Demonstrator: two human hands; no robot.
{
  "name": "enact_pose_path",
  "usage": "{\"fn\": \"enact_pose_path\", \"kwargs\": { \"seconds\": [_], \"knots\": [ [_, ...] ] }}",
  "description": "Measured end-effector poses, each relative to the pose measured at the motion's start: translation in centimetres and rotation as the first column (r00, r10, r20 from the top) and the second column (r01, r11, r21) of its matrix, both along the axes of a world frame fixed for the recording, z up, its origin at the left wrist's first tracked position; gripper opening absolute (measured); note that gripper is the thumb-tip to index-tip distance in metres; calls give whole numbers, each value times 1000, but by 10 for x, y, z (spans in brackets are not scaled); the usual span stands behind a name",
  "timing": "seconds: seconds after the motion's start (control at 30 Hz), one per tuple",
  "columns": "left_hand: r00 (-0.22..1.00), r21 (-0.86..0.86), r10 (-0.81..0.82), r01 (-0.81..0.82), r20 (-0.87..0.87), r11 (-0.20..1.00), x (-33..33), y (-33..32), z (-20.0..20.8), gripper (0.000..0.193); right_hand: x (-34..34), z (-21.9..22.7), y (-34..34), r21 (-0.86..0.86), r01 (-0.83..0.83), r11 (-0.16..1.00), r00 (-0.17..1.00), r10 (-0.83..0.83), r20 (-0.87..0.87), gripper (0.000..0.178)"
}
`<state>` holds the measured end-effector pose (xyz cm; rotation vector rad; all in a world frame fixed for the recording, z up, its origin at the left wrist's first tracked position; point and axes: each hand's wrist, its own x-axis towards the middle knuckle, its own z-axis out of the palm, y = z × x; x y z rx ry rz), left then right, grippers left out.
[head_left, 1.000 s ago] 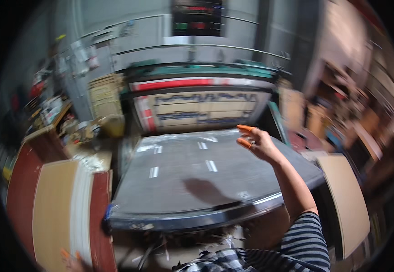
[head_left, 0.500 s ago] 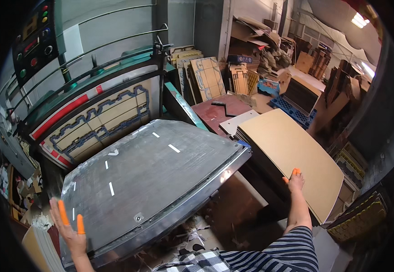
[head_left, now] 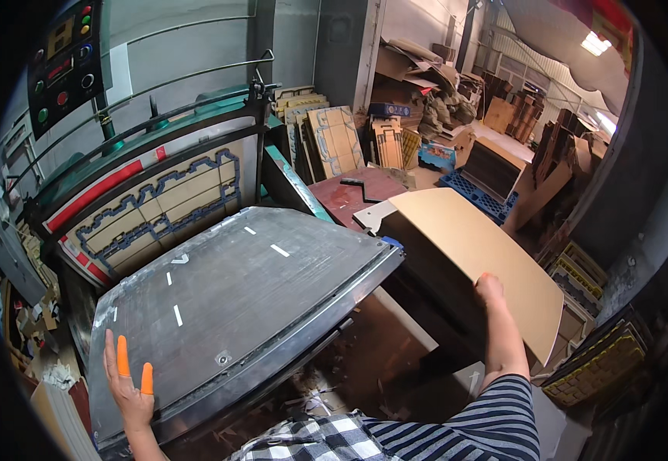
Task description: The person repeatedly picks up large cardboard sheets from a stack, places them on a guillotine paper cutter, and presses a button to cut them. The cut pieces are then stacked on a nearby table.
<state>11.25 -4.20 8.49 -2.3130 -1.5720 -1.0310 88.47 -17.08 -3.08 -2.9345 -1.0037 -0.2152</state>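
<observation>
My right hand (head_left: 490,290) has its fingers curled over the near left edge of a large tan cardboard sheet (head_left: 495,253). The sheet lies over a dark area at my right, its far end close to a pale flat piece (head_left: 374,216). My left hand (head_left: 132,392) is raised with fingers stretched, orange covers on two of them and nothing held. It hovers at the near left of the grey press plate (head_left: 257,292), which carries several short white strips. Behind the plate, a tilted cutting die (head_left: 165,201) with dark blue-grey edging is fixed to the machine.
A control panel (head_left: 63,65) with coloured buttons is at upper left. Wooden cutting dies (head_left: 334,138) lean at the back, and a blue pallet (head_left: 476,192) lies beyond the sheet. Yellow-edged boards (head_left: 599,361) stand at far right; paper scraps (head_left: 61,376) lie at left.
The right hand's fingers have closed around the sheet's edge, and its far end has shifted off the edges stacked under it. The left hand stays open. The whole view has shifted slightly.
</observation>
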Motion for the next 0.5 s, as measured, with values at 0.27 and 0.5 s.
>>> {"fn": "enact_pose_path", "kwargs": {
  "seconds": [0.27, 0.5],
  "knots": [
    [992, -142, 120, -115, 27, 983, -20, -28, -21, 59, -66, -29, 15, -135, 172, 976, 975, -189, -118, 97],
    [1000, -166, 0, 0, -5, 986, 15, -14, -16, 60, -34, -44, 31, -118, 74, 990, 996, -81, -50, 99]
  ]
}}
